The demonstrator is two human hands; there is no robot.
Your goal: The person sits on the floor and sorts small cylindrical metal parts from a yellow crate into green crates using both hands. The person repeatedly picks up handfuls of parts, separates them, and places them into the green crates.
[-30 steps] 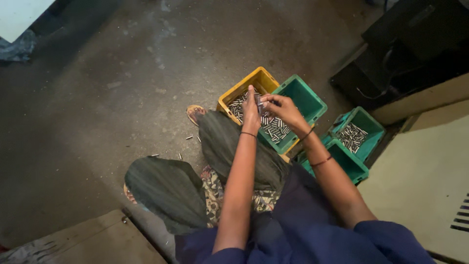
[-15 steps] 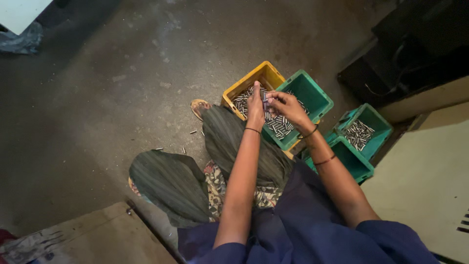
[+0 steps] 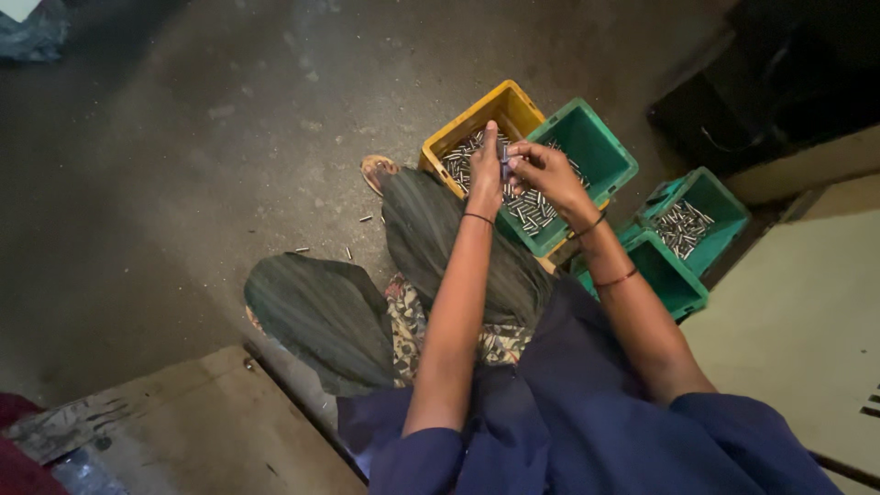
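Grey concrete floor [image 3: 183, 183] is lying below — left hand [image 3: 486, 170] and right hand [image 3: 541, 170] are both pinching one small metal piece [image 3: 504, 158] over the yellow bin [image 3: 477, 115].

One yellow bin [image 3: 477, 117] and three green bins [image 3: 600, 147] [image 3: 710, 197] [image 3: 674, 275] are counted. Two hands [image 3: 484, 174] [image 3: 545, 170] are seen. The small metal pieces [image 3: 527, 206] are too many to count.

One head camera looks steeply down from above the seated person, at arm's length from the hands. The floor [image 3: 202, 165] fills the upper left, bins [image 3: 587, 147] sit up right of centre, and the person's own torso crosses the bottom edge.
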